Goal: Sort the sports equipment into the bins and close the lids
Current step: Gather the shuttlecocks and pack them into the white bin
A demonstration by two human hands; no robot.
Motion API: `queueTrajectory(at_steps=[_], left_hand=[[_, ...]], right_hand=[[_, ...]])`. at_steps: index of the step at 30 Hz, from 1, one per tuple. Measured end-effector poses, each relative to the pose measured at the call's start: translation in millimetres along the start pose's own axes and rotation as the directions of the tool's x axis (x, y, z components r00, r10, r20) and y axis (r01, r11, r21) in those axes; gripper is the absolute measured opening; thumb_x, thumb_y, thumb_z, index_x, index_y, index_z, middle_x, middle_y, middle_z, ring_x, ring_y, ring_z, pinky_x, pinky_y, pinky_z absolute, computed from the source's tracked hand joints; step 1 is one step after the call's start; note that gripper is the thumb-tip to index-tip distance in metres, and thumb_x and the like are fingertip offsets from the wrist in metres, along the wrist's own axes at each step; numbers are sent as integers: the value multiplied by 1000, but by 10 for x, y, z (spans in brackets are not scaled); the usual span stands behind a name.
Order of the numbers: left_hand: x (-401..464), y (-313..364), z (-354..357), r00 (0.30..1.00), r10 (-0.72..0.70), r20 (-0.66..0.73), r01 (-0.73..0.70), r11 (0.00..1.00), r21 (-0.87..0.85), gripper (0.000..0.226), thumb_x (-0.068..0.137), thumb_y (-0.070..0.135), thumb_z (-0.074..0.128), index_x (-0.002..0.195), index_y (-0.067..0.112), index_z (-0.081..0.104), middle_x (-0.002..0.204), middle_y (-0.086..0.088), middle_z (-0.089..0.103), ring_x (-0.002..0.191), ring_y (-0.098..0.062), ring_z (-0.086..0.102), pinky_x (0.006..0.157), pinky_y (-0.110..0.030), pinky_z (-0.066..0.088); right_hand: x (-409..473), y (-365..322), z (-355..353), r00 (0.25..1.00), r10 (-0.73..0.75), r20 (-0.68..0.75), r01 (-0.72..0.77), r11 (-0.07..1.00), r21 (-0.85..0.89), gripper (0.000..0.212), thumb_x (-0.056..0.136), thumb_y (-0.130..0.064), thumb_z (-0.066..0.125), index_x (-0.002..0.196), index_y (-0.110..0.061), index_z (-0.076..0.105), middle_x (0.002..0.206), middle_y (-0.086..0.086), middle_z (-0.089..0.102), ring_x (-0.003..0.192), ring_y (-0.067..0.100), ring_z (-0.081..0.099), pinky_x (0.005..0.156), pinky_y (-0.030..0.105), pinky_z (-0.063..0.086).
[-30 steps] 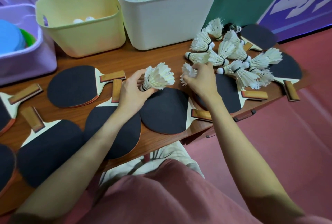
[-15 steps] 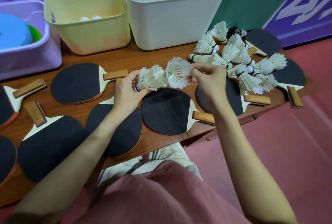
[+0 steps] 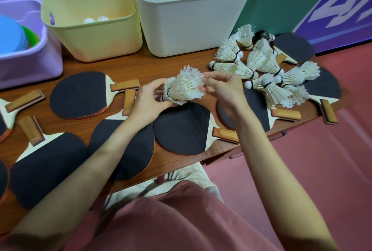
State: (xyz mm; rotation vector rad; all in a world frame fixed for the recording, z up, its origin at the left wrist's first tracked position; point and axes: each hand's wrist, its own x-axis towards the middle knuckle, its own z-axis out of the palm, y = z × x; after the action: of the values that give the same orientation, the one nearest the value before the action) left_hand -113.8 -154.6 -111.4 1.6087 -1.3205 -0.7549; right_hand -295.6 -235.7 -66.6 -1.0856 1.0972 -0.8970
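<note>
White feathers fill the middle of the view: a bunch of shuttlecocks [image 3: 184,87] is held up just above the brown worktop [image 3: 177,65]. The left hand [image 3: 148,102] has its grip curled round the bottom end of the bunch. The right hand [image 3: 223,87] pinches the feathery top with its fingertips. How many shuttlecocks are in the bunch, I cannot tell.

More shuttlecocks lie in a loose pile [image 3: 261,67] on the right side of the worktop, partly on top of black paddles. Many paddles [image 3: 78,94] with wooden handles lie flat all over the worktop, some under the hands.

4 bins stand in a row at the back. The white bin [image 3: 187,27] is right behind the hands and has shuttlecocks inside. The yellow bin [image 3: 94,37] beside it holds small white balls. The green bin [image 3: 281,2] is on the right. The purple bin [image 3: 30,63] on the left has blue and green things in it.
</note>
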Motion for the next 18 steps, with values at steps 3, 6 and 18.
queueTrajectory(at_steps=[3,6,18], left_hand=[[70,2,26,1000,1,6,-1,1000,4,62,68,14,85,125,18,61,119,8,65,110,-4,60,95,-25,48],[118,-5,22,999,-35,-14,33,996,-83,62,68,9,84,124,15,60,116,6,66,107,-3,61,91,-20,50],[259,11,-13,996,-74,-52,66,989,-130,57,66,5,84,115,21,60,107,12,66,100,2,62,86,-16,50]], right_hand=[[60,47,14,999,-49,4,50,995,-81,11,82,4,65,81,-6,70,79,7,69,62,11,65,63,21,53],[118,22,5,985,-171,-14,165,967,-196,8,80,-11,74,77,-18,72,77,-5,71,71,5,63,65,19,48],[581,254,-280,931,-230,-284,-29,728,-685,31,90,-22,57,112,-2,53,102,12,62,101,27,57,73,26,35]])
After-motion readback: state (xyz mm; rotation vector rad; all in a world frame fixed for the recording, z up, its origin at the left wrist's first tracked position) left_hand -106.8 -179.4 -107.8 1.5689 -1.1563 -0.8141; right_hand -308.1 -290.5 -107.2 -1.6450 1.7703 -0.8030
